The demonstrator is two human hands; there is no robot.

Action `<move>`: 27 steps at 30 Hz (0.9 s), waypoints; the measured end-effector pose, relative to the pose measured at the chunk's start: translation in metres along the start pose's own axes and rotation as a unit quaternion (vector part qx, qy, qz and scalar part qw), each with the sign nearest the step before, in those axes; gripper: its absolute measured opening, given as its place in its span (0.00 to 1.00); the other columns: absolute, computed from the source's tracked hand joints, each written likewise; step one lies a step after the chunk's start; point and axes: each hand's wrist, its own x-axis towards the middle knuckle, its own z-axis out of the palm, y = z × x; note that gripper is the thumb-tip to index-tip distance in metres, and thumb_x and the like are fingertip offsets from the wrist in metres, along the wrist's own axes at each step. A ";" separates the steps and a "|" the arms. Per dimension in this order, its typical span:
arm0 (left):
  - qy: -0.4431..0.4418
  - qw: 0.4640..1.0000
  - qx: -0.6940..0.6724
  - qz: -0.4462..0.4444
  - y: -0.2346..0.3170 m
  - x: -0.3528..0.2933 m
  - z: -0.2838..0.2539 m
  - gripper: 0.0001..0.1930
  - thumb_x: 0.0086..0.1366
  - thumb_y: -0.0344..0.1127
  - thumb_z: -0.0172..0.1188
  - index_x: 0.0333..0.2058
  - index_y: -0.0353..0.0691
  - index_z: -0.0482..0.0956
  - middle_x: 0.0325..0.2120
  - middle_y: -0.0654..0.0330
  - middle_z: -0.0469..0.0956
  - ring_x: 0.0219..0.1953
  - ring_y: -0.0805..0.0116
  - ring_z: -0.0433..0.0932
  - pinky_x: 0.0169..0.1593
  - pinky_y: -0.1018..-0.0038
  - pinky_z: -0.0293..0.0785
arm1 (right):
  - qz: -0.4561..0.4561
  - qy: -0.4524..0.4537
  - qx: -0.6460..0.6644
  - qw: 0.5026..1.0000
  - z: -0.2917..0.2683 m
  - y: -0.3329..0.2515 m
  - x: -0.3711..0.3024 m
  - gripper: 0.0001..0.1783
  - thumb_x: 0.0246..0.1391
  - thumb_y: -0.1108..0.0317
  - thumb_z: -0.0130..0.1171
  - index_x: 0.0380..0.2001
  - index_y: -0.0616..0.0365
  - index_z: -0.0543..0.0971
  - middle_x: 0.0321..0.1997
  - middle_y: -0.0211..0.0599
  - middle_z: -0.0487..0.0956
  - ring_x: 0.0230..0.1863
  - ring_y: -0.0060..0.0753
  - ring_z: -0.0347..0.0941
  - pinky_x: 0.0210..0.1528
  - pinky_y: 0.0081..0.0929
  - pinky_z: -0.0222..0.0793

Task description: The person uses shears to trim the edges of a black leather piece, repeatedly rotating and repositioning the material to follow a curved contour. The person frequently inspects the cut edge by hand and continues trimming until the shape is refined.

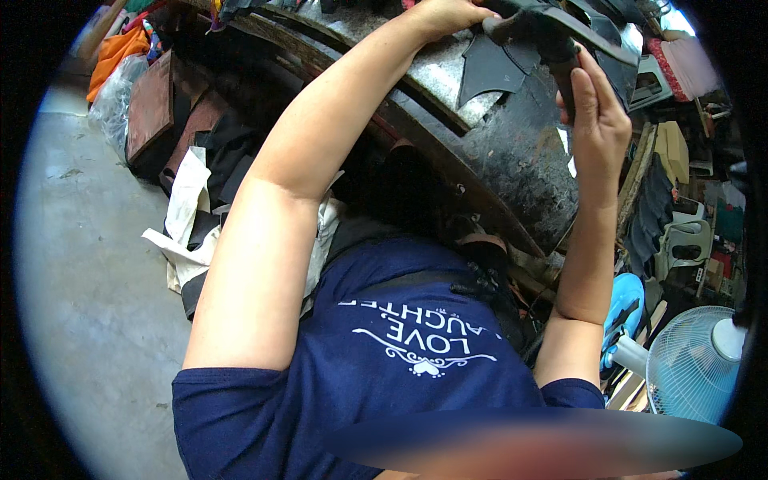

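Note:
At the upper right, my right hand (600, 112) is wrapped round the dark handle of what looks like a hammer (588, 36). Its long grey head has a rounded end toward my left hand and a narrow, curved end toward the right. My left hand (452, 16) reaches in at the top edge, fingers closed close to the rounded end; what they pinch is hidden. Beneath the hammer, flat black cut pieces (490, 70) with pointed edges lie on a worn dark workbench (512, 156).
A white fan (692, 364) and a blue slipper (626, 308) are at the lower right. Pale plastic chairs (686, 244) stand beyond. Brown boards (150, 108), a clear plastic bag (120, 104) and orange cloth (116, 60) sit at the upper left. Grey floor (96, 264) runs along the left.

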 end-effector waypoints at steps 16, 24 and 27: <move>0.038 0.995 0.097 -0.002 0.003 -0.001 0.003 0.18 0.53 0.20 0.62 0.45 0.31 0.73 0.33 0.61 0.78 0.34 0.73 0.75 0.37 0.77 0.72 | -0.054 -0.169 -0.229 0.957 0.001 -0.011 -0.018 0.17 0.58 0.52 0.58 0.46 0.46 0.82 0.38 0.40 0.83 0.37 0.43 0.81 0.37 0.29 0.75; 0.022 1.000 -0.001 0.021 0.003 -0.001 0.004 0.20 0.53 0.22 0.63 0.46 0.32 0.73 0.29 0.63 0.74 0.32 0.75 0.72 0.34 0.77 0.69 | 0.027 -0.123 -0.113 0.986 -0.006 -0.014 -0.020 0.18 0.59 0.56 0.58 0.46 0.55 0.81 0.38 0.42 0.83 0.36 0.40 0.82 0.37 0.28 0.75; 0.040 0.996 0.078 0.011 0.003 0.001 0.002 0.21 0.52 0.24 0.64 0.46 0.31 0.73 0.29 0.63 0.73 0.31 0.75 0.71 0.34 0.77 0.69 | -0.038 -0.186 -0.187 0.964 0.000 -0.016 -0.027 0.16 0.60 0.57 0.58 0.44 0.56 0.81 0.36 0.42 0.82 0.36 0.38 0.80 0.37 0.27 0.74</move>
